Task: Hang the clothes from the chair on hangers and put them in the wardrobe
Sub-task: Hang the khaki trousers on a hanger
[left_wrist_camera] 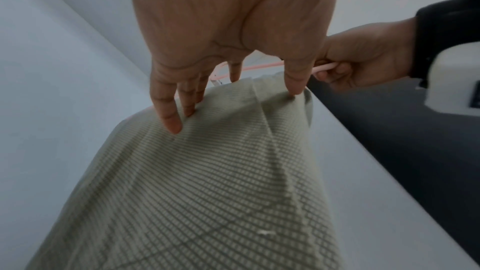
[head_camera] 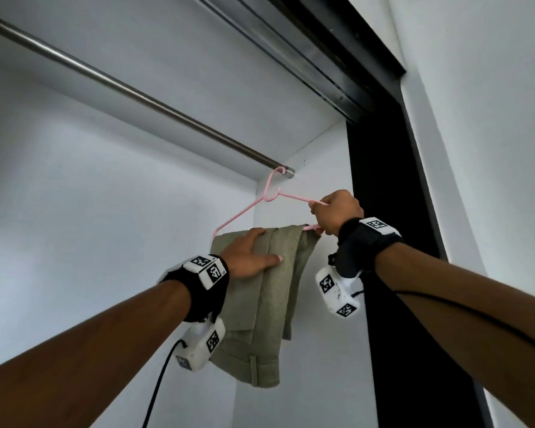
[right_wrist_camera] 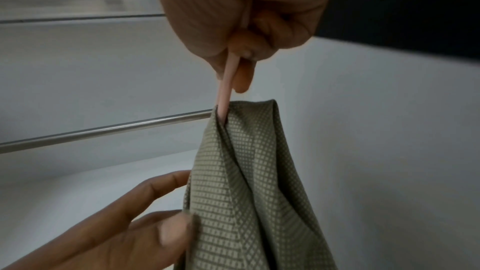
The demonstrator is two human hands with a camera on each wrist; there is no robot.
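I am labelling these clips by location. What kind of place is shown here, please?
Most likely the inside of a built-in wardrobe: a metal rail crosses plain white walls, a pink hanger hooks on it, and a dark sliding-door track runs above.

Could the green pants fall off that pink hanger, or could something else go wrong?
Maybe. The green pants are only folded over the bar of the pink hanger, bunched toward the right end, so they might slide off if it tips. The hanger looks tilted while the right hand grips that end. Its hook sits at the very end of the rail, near the wall. The left hand only rests flat on the cloth.
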